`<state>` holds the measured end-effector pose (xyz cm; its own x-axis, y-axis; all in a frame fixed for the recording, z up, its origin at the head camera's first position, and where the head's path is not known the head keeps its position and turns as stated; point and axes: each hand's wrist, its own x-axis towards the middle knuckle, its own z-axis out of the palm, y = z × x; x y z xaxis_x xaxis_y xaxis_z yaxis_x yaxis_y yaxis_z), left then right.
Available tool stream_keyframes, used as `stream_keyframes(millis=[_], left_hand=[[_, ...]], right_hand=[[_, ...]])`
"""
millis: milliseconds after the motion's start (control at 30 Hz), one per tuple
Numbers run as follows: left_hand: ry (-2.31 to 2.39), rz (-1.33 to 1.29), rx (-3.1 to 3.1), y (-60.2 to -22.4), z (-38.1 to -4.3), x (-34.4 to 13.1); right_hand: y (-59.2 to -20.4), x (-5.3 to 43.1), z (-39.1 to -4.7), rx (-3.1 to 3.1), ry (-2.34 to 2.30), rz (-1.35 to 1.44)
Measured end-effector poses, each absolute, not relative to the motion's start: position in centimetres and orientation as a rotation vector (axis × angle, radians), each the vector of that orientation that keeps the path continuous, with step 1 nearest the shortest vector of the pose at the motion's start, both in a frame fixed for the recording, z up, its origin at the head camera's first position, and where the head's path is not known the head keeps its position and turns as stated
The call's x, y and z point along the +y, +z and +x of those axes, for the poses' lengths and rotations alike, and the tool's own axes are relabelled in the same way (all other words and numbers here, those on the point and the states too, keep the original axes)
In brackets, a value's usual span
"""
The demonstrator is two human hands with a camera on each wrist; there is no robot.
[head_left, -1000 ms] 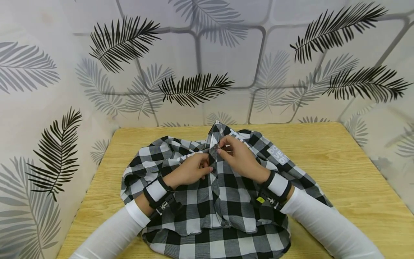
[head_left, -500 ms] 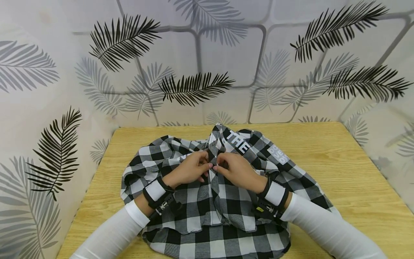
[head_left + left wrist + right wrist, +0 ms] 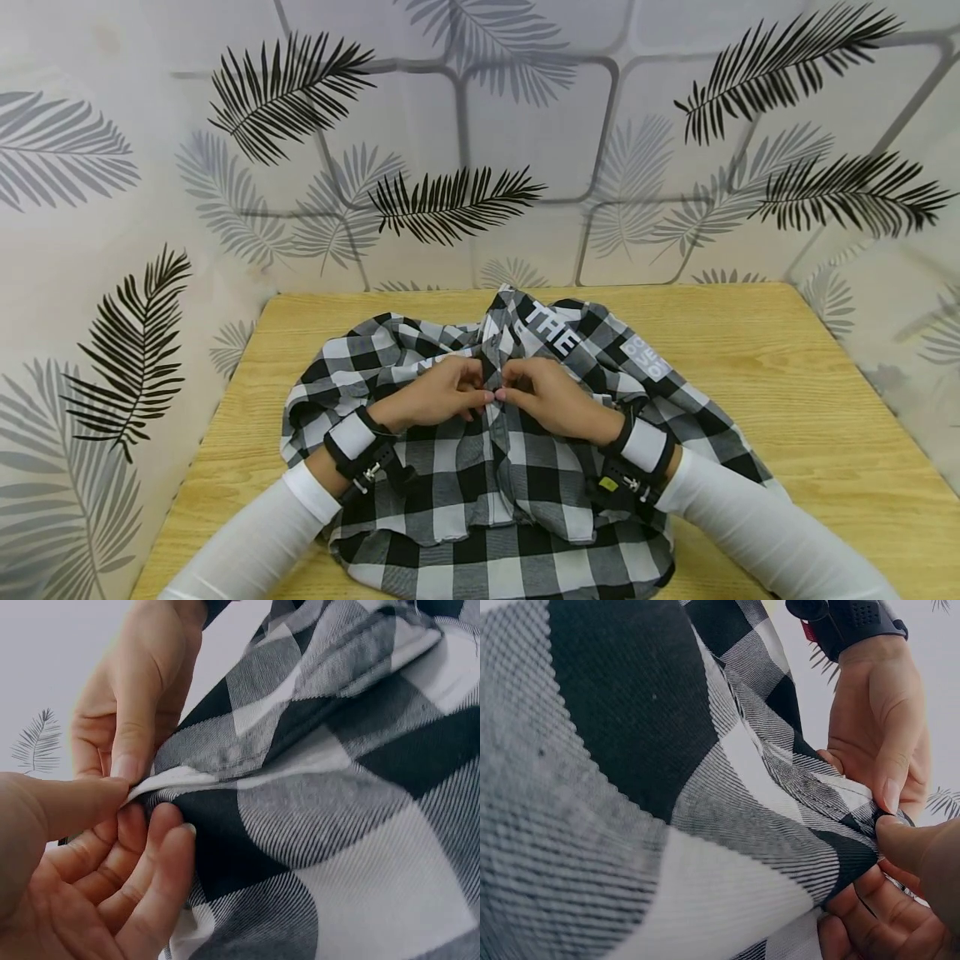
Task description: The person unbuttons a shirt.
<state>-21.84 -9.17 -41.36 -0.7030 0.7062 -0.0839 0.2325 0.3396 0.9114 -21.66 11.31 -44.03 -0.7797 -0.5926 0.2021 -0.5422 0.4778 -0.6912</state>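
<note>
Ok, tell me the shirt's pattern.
The shirt has black, white and grey checks, clearest in the head view.

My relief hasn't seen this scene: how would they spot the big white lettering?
On the wooden table lies a checked shirt. Near its far edge, just beyond the right hand, is the white lettering. It reads THE, in larger letters than the print block to its right.

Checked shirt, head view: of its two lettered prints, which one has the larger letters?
The THE print, just beyond the right hand; the other print, farther right, has clearly smaller letters in several lines.
</note>
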Motion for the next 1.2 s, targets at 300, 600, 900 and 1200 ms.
stream_keyframes(millis=[300,600,900,1200], left_hand=[[1.31,0.769,2.188,-43.8,-22.6,-9.2],[1.303,0.758,2.218,-43.9,-22.6,-9.4],[1.367,0.655,2.149,-43.4,-22.4,-9.3],[1.424,0.737,2.216,-40.8,-21.4,-9.3]], right_hand=[[-44.0,11.3,-21.6,2.638,-1.141,-1.018],[-43.9,11.2,-21.6,2.629,-1.121,-1.047],[-43.9,10.8,-21.5,2.688,-1.071,-1.056],[-43.9,10.5,-21.3,2.739,-1.046,-1.049]])
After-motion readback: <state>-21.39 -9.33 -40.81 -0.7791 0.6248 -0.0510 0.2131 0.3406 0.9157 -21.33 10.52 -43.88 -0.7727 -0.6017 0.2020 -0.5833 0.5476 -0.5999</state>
